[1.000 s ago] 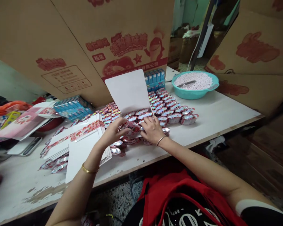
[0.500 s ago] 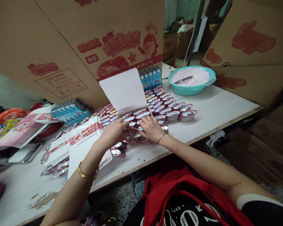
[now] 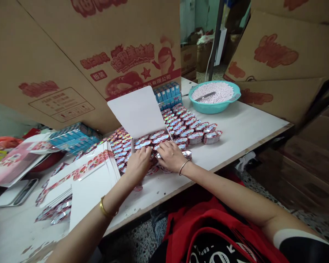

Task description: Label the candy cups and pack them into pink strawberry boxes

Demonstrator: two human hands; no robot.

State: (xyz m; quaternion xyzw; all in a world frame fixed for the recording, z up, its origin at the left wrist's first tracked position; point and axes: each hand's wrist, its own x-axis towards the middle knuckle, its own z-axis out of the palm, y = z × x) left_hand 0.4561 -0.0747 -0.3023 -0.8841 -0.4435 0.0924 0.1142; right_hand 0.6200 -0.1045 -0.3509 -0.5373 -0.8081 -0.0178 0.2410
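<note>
A white card box stands in front of me with its tall lid flap raised and leaning back. Foil-topped red packets sit in rows inside it. My left hand is closed at the box's front left corner, its fingers curled down over the edge. Beside it my right hand grips the front right part, fingers bent over the edge against the packets. Both hands hide the box's front side. More foil-topped packets stand in rows around the box.
Left of the box lies a stack of flat white cartons with a red printed band. A turquoise basin of small pale pieces stands at the back right. Blue packs and a big cardboard box are behind. The table edge runs close to me.
The view has shifted slightly. My left hand has moved in closer to my right hand along the box's front. A white front flap seen between the hands is now hidden.
</note>
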